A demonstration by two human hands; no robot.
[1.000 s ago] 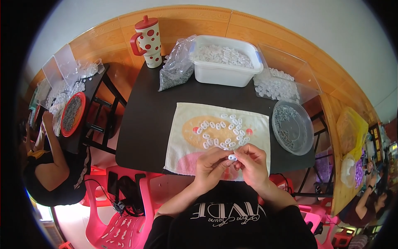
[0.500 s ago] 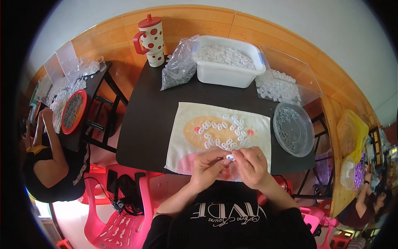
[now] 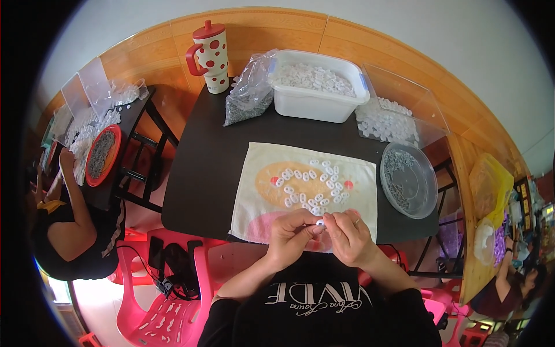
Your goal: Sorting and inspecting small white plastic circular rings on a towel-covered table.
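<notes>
Pinched between both hands is a small white plastic piece with dark holes (image 3: 320, 222), held over the near edge of a cream cloth (image 3: 245, 191). My left hand (image 3: 290, 236) grips it from the left with thumb and fingers. From the other side my right hand (image 3: 348, 234) closes on it with thumb and forefinger; whether a small metal part is in those fingers is hidden. Just beyond my hands, several white oval pieces with two holes each (image 3: 312, 174) lie scattered in a rough ring on the cloth.
On the dark table (image 3: 199, 173) stand a white tub of pieces (image 3: 315, 107), a bag of grey metal bits (image 3: 248, 104), a spotted tumbler (image 3: 215, 63), a clear box (image 3: 399, 121) and a round tray of metal bits (image 3: 419, 185). A co-worker (image 3: 75, 231) sits at left.
Both hands have come slightly nearer to me, and the held white piece has turned and sits deeper between the fingers. The pieces on the cloth look unmoved.
</notes>
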